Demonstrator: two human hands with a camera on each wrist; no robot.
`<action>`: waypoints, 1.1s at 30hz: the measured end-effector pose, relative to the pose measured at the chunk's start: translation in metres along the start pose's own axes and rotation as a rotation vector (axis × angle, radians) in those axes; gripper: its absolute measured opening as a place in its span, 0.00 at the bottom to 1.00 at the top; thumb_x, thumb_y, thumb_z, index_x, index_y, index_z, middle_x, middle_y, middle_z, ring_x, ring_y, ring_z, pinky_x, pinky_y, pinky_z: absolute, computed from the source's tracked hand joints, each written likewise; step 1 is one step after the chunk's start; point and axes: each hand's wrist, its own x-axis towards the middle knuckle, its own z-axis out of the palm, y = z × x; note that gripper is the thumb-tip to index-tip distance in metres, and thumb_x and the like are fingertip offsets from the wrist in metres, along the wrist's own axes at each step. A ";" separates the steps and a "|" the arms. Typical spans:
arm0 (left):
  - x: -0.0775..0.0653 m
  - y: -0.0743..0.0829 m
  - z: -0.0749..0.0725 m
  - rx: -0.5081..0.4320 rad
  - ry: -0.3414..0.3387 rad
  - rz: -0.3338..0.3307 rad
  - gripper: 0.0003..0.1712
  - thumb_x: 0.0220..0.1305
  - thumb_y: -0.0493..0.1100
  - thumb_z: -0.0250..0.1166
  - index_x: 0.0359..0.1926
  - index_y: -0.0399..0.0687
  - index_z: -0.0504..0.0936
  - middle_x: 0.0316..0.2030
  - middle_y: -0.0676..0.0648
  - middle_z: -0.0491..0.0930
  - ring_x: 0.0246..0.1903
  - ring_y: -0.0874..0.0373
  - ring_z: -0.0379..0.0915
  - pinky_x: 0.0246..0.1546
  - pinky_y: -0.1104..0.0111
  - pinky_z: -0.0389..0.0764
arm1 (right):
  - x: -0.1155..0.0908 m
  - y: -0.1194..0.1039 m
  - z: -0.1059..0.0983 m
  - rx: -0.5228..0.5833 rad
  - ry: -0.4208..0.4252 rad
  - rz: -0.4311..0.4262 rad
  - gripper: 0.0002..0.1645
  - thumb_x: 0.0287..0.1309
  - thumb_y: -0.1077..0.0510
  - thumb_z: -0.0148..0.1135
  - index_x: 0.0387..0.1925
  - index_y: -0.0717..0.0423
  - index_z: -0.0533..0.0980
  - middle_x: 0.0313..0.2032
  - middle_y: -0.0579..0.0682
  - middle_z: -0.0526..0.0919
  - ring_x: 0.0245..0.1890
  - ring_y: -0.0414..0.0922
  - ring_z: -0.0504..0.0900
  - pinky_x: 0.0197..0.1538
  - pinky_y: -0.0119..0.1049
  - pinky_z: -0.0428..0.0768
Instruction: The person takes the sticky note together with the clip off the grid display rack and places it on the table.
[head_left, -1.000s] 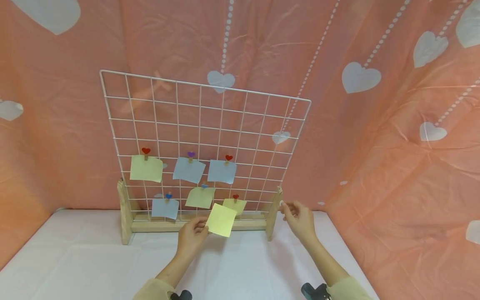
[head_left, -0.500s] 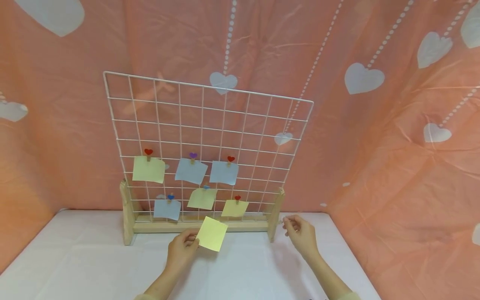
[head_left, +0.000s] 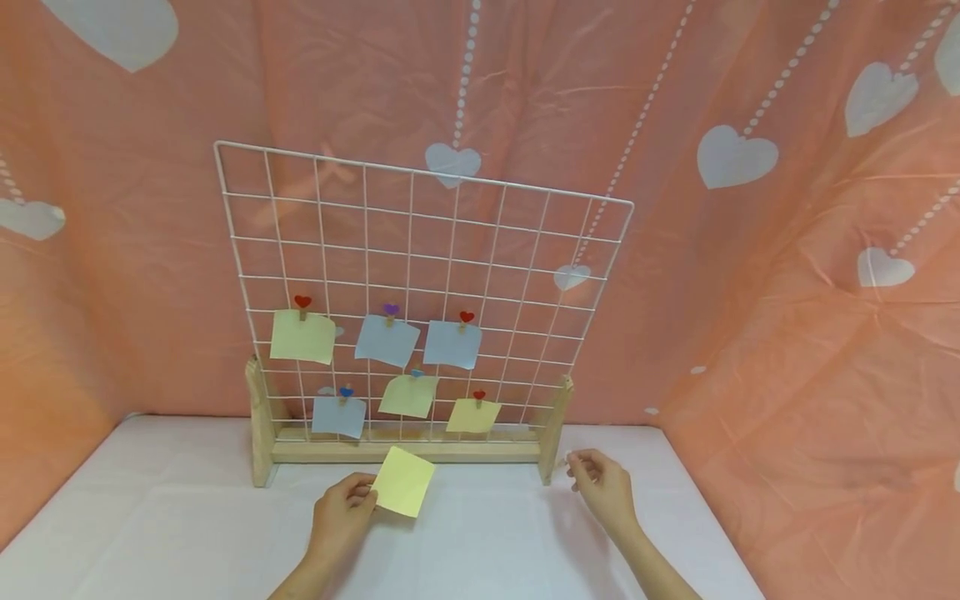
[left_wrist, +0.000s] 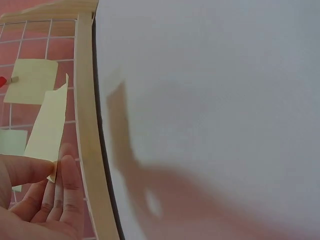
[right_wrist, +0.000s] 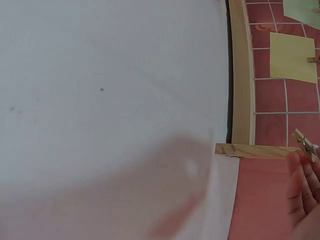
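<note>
My left hand (head_left: 341,514) pinches a yellow sticky note (head_left: 403,482) by its lower left edge, above the table in front of the grid stand. The left wrist view shows this note (left_wrist: 47,125) nearly edge-on between thumb and fingers. Off the stand's right foot, my right hand (head_left: 606,486) holds a small wooden clothespin (right_wrist: 304,145) by its end, plainest in the right wrist view; a whitish bit shows on it. Behind stands a white wire grid (head_left: 480,221) with several clipped notes, among them a yellow note (head_left: 473,416) low on the right.
The grid stands in a wooden base (head_left: 405,452) with upright side posts (head_left: 557,429). A white cloth (head_left: 187,517) covers the table. Pink curtain (head_left: 825,375) with white hearts hangs behind and at the sides. A green note (head_left: 303,337) and blue notes (head_left: 452,344) hang from heart-topped clips.
My left hand has drawn the yellow note down and left, away from the grid, uncovering the clipped yellow note behind it. The right hand has lowered slightly, still holding the clothespin.
</note>
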 end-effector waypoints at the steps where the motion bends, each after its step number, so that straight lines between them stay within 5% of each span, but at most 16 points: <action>1: 0.000 -0.002 -0.001 -0.001 0.003 -0.010 0.12 0.57 0.29 0.59 0.43 0.29 0.81 0.31 0.43 0.83 0.27 0.60 0.81 0.28 0.77 0.78 | -0.001 0.000 0.000 0.000 -0.006 0.003 0.12 0.63 0.56 0.60 0.38 0.63 0.81 0.25 0.53 0.85 0.18 0.38 0.79 0.27 0.27 0.75; 19: -0.003 -0.029 -0.046 0.147 0.000 -0.111 0.16 0.61 0.35 0.57 0.47 0.28 0.79 0.28 0.48 0.82 0.23 0.66 0.77 0.26 0.76 0.72 | -0.017 0.021 0.014 0.034 -0.092 0.146 0.11 0.62 0.58 0.60 0.38 0.63 0.81 0.26 0.51 0.85 0.23 0.41 0.81 0.29 0.27 0.77; 33: -0.003 -0.046 -0.073 0.273 -0.039 -0.153 0.18 0.63 0.39 0.56 0.48 0.29 0.78 0.30 0.49 0.83 0.29 0.64 0.75 0.37 0.66 0.70 | -0.028 0.032 0.015 0.077 -0.110 0.231 0.10 0.61 0.58 0.61 0.37 0.62 0.82 0.23 0.52 0.84 0.18 0.40 0.77 0.21 0.29 0.75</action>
